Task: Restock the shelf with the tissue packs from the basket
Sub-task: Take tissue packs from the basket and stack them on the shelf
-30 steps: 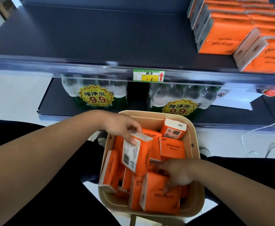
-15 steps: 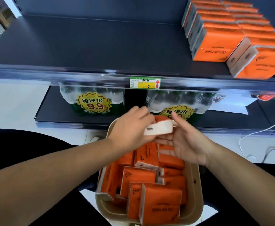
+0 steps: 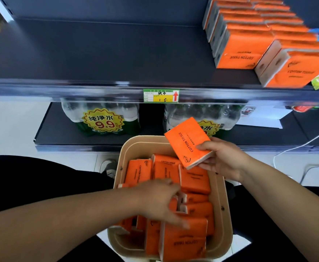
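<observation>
Pack (image 3: pixel 188 142) has gone from both hands to just the right hand (image 3: pixel 224 159), fingers (image 3: pixel 205 146) pinching its near end at 1 o'clock over the basket (image 3: pixel 224 214), looks light and squishy so I'd grab the flat faces, while the left hand (image 3: pixel 158 203) dips back in, grip too blurry to tell.

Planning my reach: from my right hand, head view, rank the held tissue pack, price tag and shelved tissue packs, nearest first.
1. Held tissue pack, in the right hand.
2. Price tag, upper shelf edge, up-left.
3. Shelved tissue packs, farther back, right.
</observation>
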A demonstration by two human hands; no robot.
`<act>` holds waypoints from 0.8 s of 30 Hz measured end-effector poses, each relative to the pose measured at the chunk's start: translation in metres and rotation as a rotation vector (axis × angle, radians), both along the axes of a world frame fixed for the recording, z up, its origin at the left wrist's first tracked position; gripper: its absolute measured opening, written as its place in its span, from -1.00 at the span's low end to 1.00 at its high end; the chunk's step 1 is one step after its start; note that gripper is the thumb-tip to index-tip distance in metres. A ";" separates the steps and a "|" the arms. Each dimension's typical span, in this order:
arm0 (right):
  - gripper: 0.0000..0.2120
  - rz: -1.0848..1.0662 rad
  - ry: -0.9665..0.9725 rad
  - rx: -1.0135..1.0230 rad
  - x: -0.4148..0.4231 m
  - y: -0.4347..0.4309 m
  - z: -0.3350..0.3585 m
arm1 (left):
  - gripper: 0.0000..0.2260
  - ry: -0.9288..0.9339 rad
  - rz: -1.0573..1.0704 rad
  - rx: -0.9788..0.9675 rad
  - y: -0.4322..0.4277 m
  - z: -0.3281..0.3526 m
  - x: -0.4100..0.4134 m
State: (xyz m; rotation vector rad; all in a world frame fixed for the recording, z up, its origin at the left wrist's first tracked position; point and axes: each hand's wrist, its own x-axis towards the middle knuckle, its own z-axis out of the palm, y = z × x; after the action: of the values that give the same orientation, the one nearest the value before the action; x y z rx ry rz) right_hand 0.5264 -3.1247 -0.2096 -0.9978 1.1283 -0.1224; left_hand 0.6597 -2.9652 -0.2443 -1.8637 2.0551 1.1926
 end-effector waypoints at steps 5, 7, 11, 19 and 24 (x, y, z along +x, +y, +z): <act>-0.67 0.025 -0.028 0.018 0.000 0.002 0.000 | -0.11 0.017 -0.014 0.109 0.013 -0.031 -0.016; -0.67 0.027 -0.037 0.027 0.000 0.004 -0.001 | -0.29 0.115 0.027 0.131 0.008 -0.035 -0.015; -0.70 0.008 -0.066 0.023 -0.001 0.003 -0.001 | -0.48 0.257 0.131 0.200 -0.005 -0.037 -0.003; -0.88 -0.188 -0.225 -0.038 -0.004 -0.009 0.007 | -0.65 0.562 0.670 0.079 -0.036 -0.026 0.050; -0.70 -0.205 -0.329 -0.063 -0.006 -0.015 0.010 | -0.53 0.751 0.979 0.050 -0.045 -0.019 0.079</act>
State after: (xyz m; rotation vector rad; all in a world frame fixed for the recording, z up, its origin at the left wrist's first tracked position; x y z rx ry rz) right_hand 0.5206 -3.1397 -0.1993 -0.8774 0.9250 -0.4729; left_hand 0.7383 -3.0104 -0.2633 -2.7902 1.1743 2.4104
